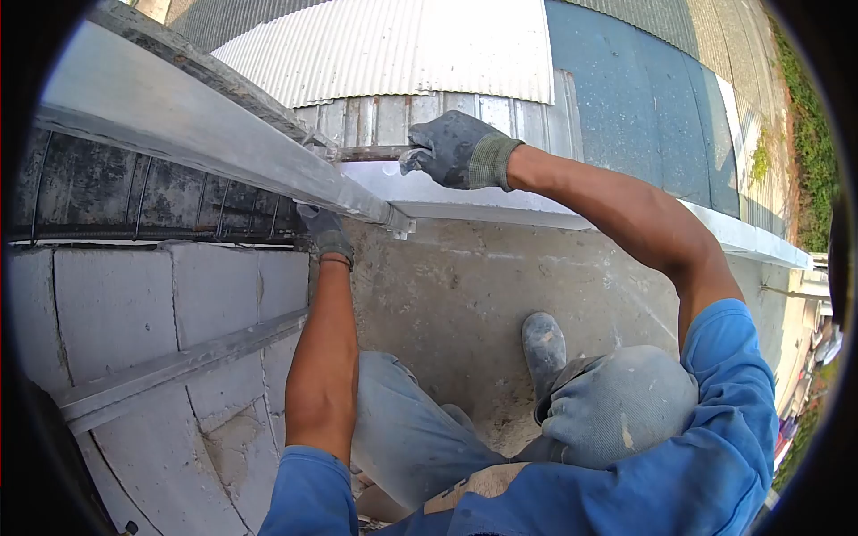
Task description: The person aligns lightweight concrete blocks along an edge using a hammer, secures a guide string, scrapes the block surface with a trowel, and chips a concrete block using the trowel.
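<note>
My right hand (454, 150), in a dark grey glove, is closed around the end of a thin dark bar (374, 154) that runs left to the metal beam's far side. Below it lies a pale ledge (500, 213). My left hand (323, 234), gloved too, is at the underside of the long silvery metal beam (223, 143), beside the end of the dark formwork board (134, 192). Its fingertips are partly hidden in shadow, and what they hold cannot be made out.
Grey block wall (214, 290) stands at the left, with a metal bar (179, 364) across it. Steel rods (143, 198) line the dark board. Concrete floor (447, 304) lies under my boots. Beyond the ledge, corrugated roofs (402, 45) lie lower down.
</note>
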